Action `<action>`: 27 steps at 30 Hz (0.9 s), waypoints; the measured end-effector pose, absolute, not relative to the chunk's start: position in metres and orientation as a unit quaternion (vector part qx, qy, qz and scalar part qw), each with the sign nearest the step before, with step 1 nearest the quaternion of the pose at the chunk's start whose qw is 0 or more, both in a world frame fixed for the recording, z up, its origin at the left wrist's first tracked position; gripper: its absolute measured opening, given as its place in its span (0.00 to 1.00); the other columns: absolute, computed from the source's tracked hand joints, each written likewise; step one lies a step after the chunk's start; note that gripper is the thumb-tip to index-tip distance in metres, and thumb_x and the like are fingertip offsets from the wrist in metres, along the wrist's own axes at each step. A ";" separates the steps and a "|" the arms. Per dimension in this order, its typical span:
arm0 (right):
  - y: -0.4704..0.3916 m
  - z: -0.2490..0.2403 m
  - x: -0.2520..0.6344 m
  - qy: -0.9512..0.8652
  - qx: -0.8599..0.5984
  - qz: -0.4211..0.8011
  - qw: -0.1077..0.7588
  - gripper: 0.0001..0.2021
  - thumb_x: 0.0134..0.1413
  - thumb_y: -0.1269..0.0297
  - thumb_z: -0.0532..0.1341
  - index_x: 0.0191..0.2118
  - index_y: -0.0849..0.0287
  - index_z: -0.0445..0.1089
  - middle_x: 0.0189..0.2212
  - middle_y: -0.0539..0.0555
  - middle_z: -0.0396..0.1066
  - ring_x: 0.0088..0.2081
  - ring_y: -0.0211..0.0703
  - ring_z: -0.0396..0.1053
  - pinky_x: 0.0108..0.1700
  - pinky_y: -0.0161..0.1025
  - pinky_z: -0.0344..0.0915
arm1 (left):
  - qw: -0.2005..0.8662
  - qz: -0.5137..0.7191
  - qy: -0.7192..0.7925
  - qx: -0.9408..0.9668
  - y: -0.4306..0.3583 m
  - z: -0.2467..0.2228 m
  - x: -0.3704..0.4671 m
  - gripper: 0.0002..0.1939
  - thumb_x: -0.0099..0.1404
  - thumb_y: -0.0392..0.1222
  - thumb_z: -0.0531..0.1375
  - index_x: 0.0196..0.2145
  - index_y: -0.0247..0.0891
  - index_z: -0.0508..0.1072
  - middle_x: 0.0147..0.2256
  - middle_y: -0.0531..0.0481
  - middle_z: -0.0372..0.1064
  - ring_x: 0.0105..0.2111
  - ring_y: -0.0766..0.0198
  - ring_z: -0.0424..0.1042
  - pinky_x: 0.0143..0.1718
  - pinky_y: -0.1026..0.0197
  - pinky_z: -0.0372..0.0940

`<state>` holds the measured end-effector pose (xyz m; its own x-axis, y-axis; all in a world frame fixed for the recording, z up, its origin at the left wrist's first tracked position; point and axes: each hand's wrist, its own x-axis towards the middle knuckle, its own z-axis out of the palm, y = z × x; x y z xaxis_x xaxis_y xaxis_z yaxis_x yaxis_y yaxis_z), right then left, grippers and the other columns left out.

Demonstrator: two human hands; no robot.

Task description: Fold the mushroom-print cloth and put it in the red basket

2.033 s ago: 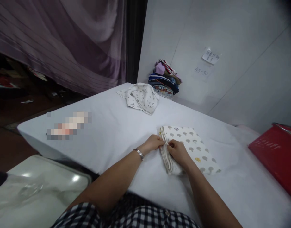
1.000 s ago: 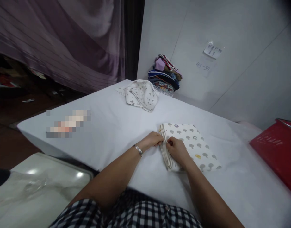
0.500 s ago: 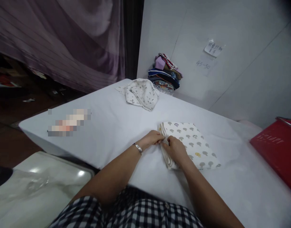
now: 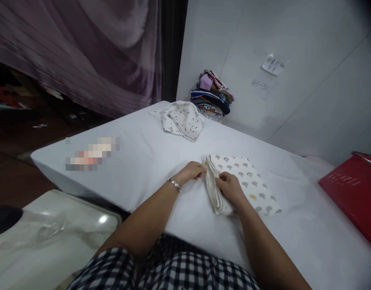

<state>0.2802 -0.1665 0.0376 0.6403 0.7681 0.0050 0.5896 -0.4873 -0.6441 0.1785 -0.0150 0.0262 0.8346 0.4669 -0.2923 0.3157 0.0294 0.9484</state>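
Observation:
A folded white cloth (image 4: pixel 249 177) with grey mushroom prints and a few yellow and dark ones lies flat in front of me. Its layered edges face left, and the layers stand slightly apart. My left hand (image 4: pixel 194 170), with a silver bracelet at the wrist, pinches an edge of the cloth at its upper left. My right hand (image 4: pixel 230 187) rests over the cloth's left part, thumb and fingers closed on the upper layers near the fold. What lies under the right palm is hidden.
A crumpled white cloth with small dark prints (image 4: pixel 184 121) lies farther back on the white-covered table (image 4: pixel 137 161). Behind it is a stack of folded clothes (image 4: pixel 211 96) by the wall. A red box (image 4: pixel 351 189) stands at right; a pale seat-like surface (image 4: pixel 67 229) is at lower left.
My right hand has shifted slightly right, drawing the upper layers away from my left hand. The gap between the layers at the cloth's left edge is wider.

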 end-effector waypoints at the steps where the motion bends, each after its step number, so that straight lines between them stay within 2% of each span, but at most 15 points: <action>1: -0.168 0.038 0.282 -0.385 -0.843 0.167 0.337 0.08 0.46 0.61 0.56 0.27 0.61 0.66 0.19 0.49 0.65 0.21 0.35 0.61 0.24 0.31 0.54 | 0.651 0.061 0.294 0.697 -0.013 0.026 0.178 0.11 0.50 0.43 0.60 0.18 0.35 0.64 0.14 0.55 0.60 0.14 0.73 0.55 0.18 0.67 0.51; 5: -0.171 0.036 0.286 -0.363 -0.829 0.204 0.373 0.10 0.47 0.59 0.56 0.29 0.62 0.66 0.17 0.47 0.62 0.17 0.34 0.59 0.20 0.31 0.53 | 0.626 0.021 0.294 0.722 -0.012 0.023 0.175 0.13 0.49 0.45 0.62 0.16 0.34 0.66 0.14 0.53 0.62 0.14 0.73 0.55 0.17 0.67 0.49; 10: -0.168 0.037 0.282 -0.407 -0.846 0.146 0.313 0.10 0.46 0.60 0.55 0.28 0.61 0.68 0.20 0.50 0.67 0.22 0.36 0.63 0.25 0.32 0.55 | 0.588 -0.029 0.270 0.762 -0.019 0.018 0.176 0.18 0.51 0.51 0.60 0.16 0.33 0.68 0.11 0.54 0.58 0.13 0.73 0.53 0.16 0.66 0.46; 14: -0.164 0.043 0.276 -0.427 -0.856 0.114 0.267 0.08 0.46 0.63 0.55 0.27 0.60 0.68 0.21 0.50 0.68 0.24 0.37 0.63 0.28 0.33 0.55 | 0.597 -0.015 0.274 0.754 -0.021 0.017 0.179 0.14 0.51 0.46 0.60 0.15 0.34 0.67 0.10 0.55 0.56 0.12 0.72 0.53 0.16 0.66 0.45; 19: -0.161 0.046 0.271 -0.449 -0.855 0.094 0.243 0.05 0.46 0.66 0.55 0.27 0.59 0.67 0.21 0.49 0.67 0.24 0.37 0.61 0.28 0.33 0.54 | 0.623 0.004 0.266 0.735 -0.022 0.016 0.182 0.11 0.51 0.40 0.56 0.15 0.34 0.65 0.13 0.54 0.60 0.14 0.73 0.55 0.17 0.68 0.48; 24: -0.160 0.042 0.271 -0.456 -0.847 0.107 0.253 0.04 0.46 0.66 0.55 0.27 0.59 0.65 0.21 0.49 0.67 0.25 0.37 0.61 0.28 0.33 0.53 | 0.636 0.007 0.265 0.725 -0.022 0.014 0.183 0.09 0.50 0.38 0.56 0.15 0.34 0.65 0.14 0.53 0.61 0.14 0.73 0.56 0.17 0.68 0.49; 27: -0.159 0.041 0.271 -0.462 -0.849 0.114 0.231 0.04 0.47 0.66 0.55 0.27 0.59 0.65 0.22 0.50 0.67 0.25 0.37 0.61 0.29 0.33 0.53 | 0.639 0.007 0.263 0.723 -0.021 0.012 0.184 0.10 0.49 0.39 0.55 0.14 0.34 0.64 0.13 0.53 0.60 0.14 0.72 0.55 0.16 0.67 0.47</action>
